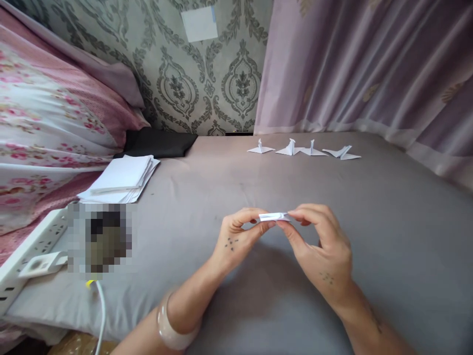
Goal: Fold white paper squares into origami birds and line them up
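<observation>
A grey sheet (207, 182) spreads across most of the view, with a pale purple curtain (332, 64) hanging along its far right side and damask wallpaper (177, 93) behind it. Floral fabric (44, 123) (pink blossoms on white) drapes down the left. Above the middle of the grey sheet, the right hand (325, 246) and the left hand (236, 236) meet almost tip to tip, each with small dark marks on its back. Along the left edge runs a white power strip (48, 231); beyond it lie a black folded item (158, 142) (its exact kind is hard to tell) and, just in front of that, a stack of white paper (121, 173). A white card (199, 23) is on the wallpaper, and a pale bangle (172, 328) circles the left wrist. A white plug adapter (40, 265) sits at the power strip, near a white cable (101, 310) and a pixelated patch. Four origami cranes (291, 147) stand in a row at the far edge, the middle two close together. Smallest is the folded white paper (273, 217), held level between the hands: each grip is closed on one end, thumb below and fingers above.
</observation>
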